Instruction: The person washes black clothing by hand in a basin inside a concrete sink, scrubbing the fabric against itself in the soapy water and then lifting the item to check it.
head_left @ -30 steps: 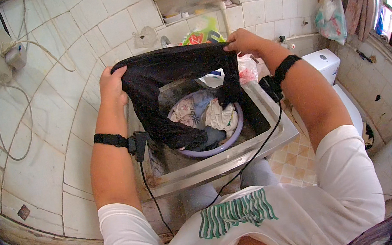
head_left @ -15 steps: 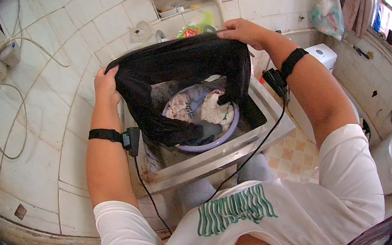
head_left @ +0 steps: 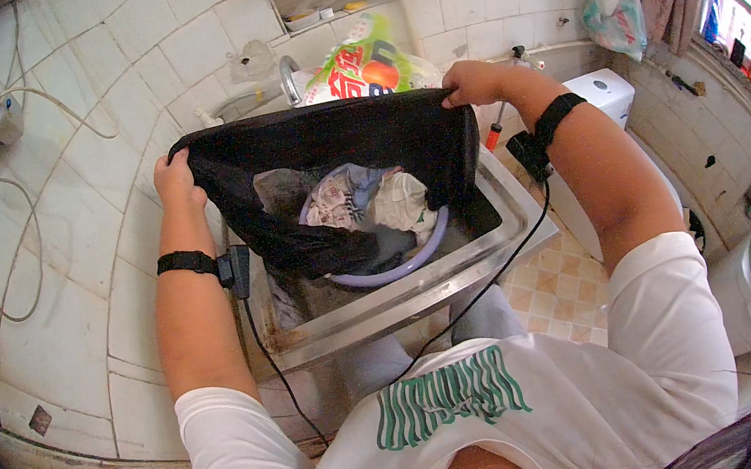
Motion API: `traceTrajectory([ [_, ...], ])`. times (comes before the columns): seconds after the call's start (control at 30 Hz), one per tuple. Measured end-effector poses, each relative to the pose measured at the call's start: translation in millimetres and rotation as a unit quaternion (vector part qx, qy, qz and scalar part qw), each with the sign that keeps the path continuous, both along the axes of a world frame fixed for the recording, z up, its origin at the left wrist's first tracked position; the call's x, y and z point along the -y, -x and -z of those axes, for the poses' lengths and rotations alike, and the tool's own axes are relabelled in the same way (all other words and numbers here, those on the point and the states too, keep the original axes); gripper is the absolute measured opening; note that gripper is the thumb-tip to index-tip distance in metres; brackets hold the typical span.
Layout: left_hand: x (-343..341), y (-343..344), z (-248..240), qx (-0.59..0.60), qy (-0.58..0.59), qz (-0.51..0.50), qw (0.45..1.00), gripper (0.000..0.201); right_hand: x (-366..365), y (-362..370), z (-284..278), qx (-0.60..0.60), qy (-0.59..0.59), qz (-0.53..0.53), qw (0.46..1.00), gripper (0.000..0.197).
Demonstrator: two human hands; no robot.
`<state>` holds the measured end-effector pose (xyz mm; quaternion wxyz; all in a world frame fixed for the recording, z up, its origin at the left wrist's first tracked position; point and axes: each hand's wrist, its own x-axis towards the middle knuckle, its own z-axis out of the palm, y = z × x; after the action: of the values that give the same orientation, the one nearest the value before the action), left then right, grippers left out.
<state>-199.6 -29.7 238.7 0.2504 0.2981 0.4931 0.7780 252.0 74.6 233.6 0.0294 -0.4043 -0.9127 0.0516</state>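
Between my hands a black garment [head_left: 322, 125] is stretched wide over the sink, its top edge nearly straight. My left hand [head_left: 179, 180] grips one upper corner at the left; my right hand [head_left: 472, 84] pinches the other at the right. The cloth hangs down on both sides, and its lower left part drapes over a lavender basin [head_left: 404, 270]. Inside the basin lie a pale patterned cloth [head_left: 331, 204] and a white cloth [head_left: 400, 200], partly hidden by the garment. Whether it is trousers or a top, I cannot tell.
The basin stands in a metal sink [head_left: 350, 324] with a curved faucet [head_left: 290, 80] behind. A colourful plastic package [head_left: 366, 63] leans at the back. Black cables [head_left: 486, 272] run from my wrist straps. A white toilet tank [head_left: 603, 97] is at the right, and a plastic bag [head_left: 615, 9] hangs on the wall.
Both hands have come down, and my left hand has moved left, so the garment is pulled wider and straighter. More of the package and faucet behind it now shows.
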Motion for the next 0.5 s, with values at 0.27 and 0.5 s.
traceTrajectory([
  [0.27, 4.5, -8.1, -6.1, 0.024, 0.029, -0.069, 0.997, 0.019, 1.5, -17.5, -8.5, -0.18, 0.098, 0.094, 0.974, 0.038],
  [0.5, -4.3, 14.6, 2.1, 0.018, 0.021, -0.059, 0.998, 0.021, 9.8, -27.3, -26.5, -0.131, 0.057, 0.071, 0.987, 0.036],
])
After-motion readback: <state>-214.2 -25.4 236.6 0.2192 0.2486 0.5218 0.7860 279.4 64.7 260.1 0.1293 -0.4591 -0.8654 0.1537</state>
